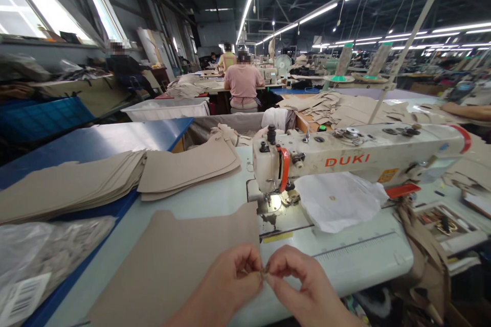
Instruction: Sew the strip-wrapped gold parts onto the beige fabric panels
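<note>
My left hand (230, 278) and my right hand (299, 281) meet at the front of the sewing table, both closed in a pinch. Between their fingertips is a tiny brownish thing (264, 272), too small to name. A flat beige cut panel (184, 245) lies under and beside my left hand. Just beyond my hands stands a white sewing machine (356, 156) marked DUKI, its needle area lit. A white sheet (341, 204) rests on the machine bed with a small beige piece (332, 198) on it.
Stacks of beige panels (187, 166) lie at the left, near a plastic bag (49, 260). To the right are hanging beige strips (424, 255) and a tray (460, 232) of small parts. A person in pink (243, 82) sits ahead; another person's arm (468, 111) reaches in at right.
</note>
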A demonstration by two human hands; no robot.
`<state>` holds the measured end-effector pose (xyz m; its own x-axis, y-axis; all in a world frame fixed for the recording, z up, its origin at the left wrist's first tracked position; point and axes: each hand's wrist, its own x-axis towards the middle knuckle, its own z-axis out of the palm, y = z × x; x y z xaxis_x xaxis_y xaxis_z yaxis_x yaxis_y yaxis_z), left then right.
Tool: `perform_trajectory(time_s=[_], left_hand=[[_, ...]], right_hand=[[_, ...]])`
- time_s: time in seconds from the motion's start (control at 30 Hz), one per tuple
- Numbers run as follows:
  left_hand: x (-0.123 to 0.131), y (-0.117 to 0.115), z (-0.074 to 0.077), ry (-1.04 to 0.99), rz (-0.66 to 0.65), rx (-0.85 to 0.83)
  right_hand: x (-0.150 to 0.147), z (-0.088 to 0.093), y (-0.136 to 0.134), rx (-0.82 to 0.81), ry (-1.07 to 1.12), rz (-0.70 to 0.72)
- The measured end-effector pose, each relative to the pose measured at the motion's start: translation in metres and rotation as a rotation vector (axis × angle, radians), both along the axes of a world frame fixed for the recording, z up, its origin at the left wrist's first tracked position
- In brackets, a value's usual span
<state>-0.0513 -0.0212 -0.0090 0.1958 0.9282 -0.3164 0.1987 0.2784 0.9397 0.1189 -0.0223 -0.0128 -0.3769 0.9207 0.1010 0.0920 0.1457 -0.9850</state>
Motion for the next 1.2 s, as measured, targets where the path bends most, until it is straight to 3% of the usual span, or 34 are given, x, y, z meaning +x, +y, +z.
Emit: perform_trajectory(time_s=[0.2,0.37,0.53,0.77,1.03,1.2], left_hand=[[0.005,0.001,0.007,-0.067,0.113,0.027],[0.004,-0.002,0.000,-0.149,0.196,0.123],[0.006,-0.004,-0.005,-0.149,0.221,0.072],[0.013,-0.003,0.001,-0.125,0.309,0.161],[0.012,-0.002,0.004,-0.108,0.330,0.187],[0.012,-0.003,0.005,-0.068,0.349,0.180]], right_hand=[[-0.002,-0.006,0.003,-0.048,0.133,-0.105],[-0.011,-0.013,0.002,-0.068,0.184,-0.209],[-0.015,-0.013,0.001,-0.046,0.155,-0.274],[-0.012,-0.013,0.004,-0.062,0.147,-0.237],[-0.005,-0.004,0.011,-0.264,0.215,-0.141],[-0.002,0.003,0.014,-0.164,-0.013,-0.070]])
